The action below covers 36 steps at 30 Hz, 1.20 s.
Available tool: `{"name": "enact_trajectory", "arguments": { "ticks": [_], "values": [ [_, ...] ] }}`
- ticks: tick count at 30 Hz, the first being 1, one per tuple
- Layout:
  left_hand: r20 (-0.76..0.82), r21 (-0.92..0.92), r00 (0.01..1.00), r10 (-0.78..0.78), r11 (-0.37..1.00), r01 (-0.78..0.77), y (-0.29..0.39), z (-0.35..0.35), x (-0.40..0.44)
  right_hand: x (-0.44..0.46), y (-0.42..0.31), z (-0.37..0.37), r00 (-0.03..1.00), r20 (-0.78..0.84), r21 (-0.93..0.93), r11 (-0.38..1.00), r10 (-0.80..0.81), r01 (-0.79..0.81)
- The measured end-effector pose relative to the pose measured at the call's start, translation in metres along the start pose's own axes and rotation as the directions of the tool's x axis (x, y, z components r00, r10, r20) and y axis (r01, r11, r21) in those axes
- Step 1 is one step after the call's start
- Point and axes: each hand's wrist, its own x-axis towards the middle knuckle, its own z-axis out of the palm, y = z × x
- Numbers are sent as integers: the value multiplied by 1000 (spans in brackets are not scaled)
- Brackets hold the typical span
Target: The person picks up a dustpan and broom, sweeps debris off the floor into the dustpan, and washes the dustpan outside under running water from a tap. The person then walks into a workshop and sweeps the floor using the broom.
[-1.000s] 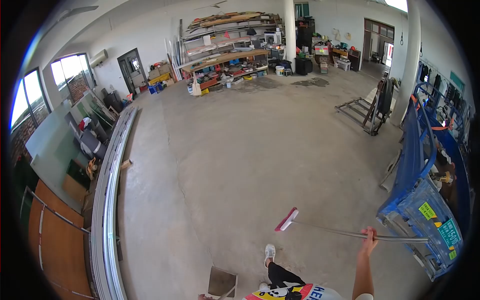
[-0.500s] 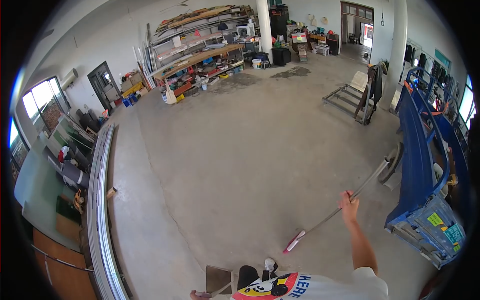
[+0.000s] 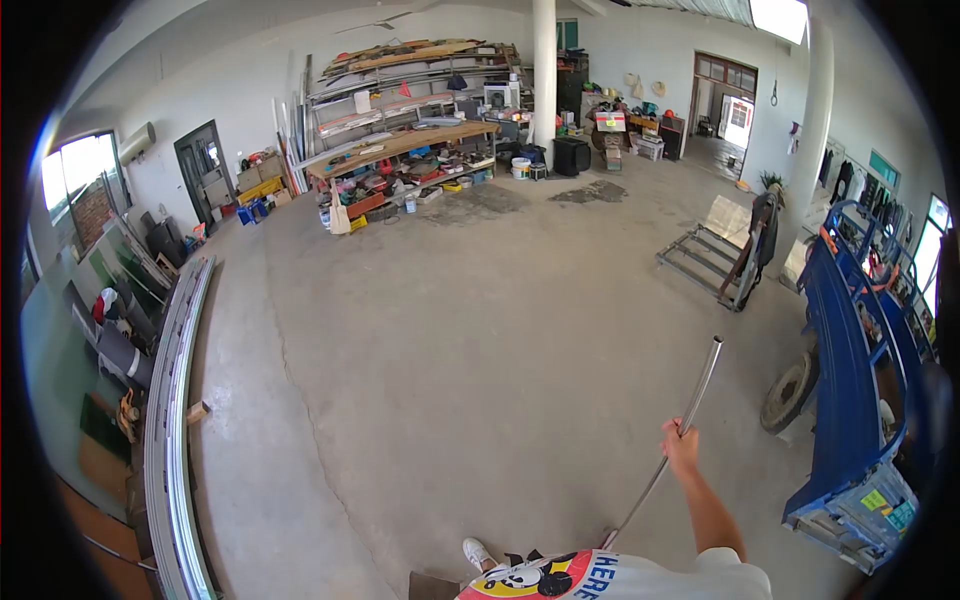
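We have one dustpan [image 3: 433, 587] nearest, brownish corner showing at the bottom edge, and one white shoe [image 3: 478, 553] just beside it. One broom [image 3: 701, 386] right of those: slim, shiny silver handle, tilted, top end leaning right and away from us. Its head [image 3: 609, 538] is down by the printed shirt [image 3: 680, 580], mostly hidden, pinkish bit visible. Our right hand [image 3: 681, 447] has its grip wrapped round the handle. Left hand out of frame, can't tell its grip. Further: one block [image 3: 198, 412], one bundle of long metal profiles [image 3: 165, 440], one blue cart [image 3: 835, 370], one wheel [image 3: 790, 392] visible. Beyond: one metal frame [image 3: 698, 281], one long table [image 3: 440, 139], two columns [image 3: 543, 90].
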Motion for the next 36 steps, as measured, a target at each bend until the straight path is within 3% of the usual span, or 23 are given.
{"name": "enact_trajectory", "arguments": {
  "ticks": [7,12,14,17,19,21,23,26,29,32,36],
  "values": [
    [-61,-142,997,-54,989,45,21,25,34,64,33,140,995,-39,-119,989,88,-93],
    [-124,-168,991,-41,986,20,23,65,47,97,38,212,968,249,-169,986,41,1],
    [-59,-217,998,1,976,-14,25,94,32,125,54,243,961,272,-174,985,55,-7],
    [-84,-275,996,41,959,-63,30,123,57,179,61,285,943,300,-226,971,147,-79],
    [-192,-239,981,25,968,-71,40,147,71,213,51,313,933,302,-259,959,196,-117],
    [-213,-227,975,56,968,-105,59,177,87,246,29,346,937,289,-255,959,196,-122],
    [-162,-235,979,125,958,-161,59,181,115,263,-24,383,904,397,-237,969,158,-66],
    [-355,-107,934,42,991,-86,74,212,95,274,-114,456,858,504,-167,986,99,-16],
    [-386,166,903,187,977,-132,80,236,69,277,-178,538,785,619,-104,994,37,35],
    [-453,82,891,-15,995,58,115,292,3,275,-223,613,684,724,31,995,-90,98],
    [-471,-56,882,-33,998,8,132,318,46,284,-264,699,606,733,261,950,-309,170]
  ]
}}
